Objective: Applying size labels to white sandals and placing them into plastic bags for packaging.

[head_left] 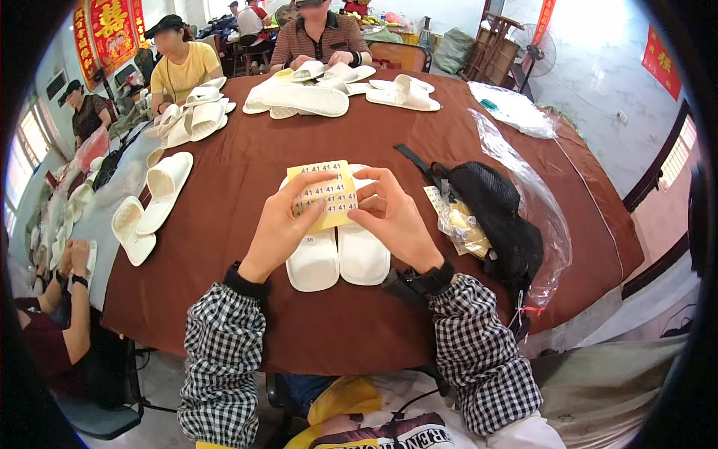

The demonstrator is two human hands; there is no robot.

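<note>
A pale yellow sheet of small printed stickers [324, 212] is held up in front of me, tilted. My left hand [278, 223] grips its left side, with fingers across the face and the thumb low. My right hand [399, 223] has thumb and fingers curled at the sheet's right edge, the thumb touching it. Beneath lie two white slippers side by side, a left one [313, 271] and a right one [364, 262], toes toward me. A small printed mark shows on the left slipper. The sheet and my hands hide the slippers' far parts.
A black mesh bag [502, 217] lies to the right, beside yellow sticker sheets in clear plastic [465, 228]. More white slippers rest at left [166, 193] and at the far side [307, 101]. Several people sit around the brown-covered table [232, 314]; clear plastic film [550, 247] trails along its right.
</note>
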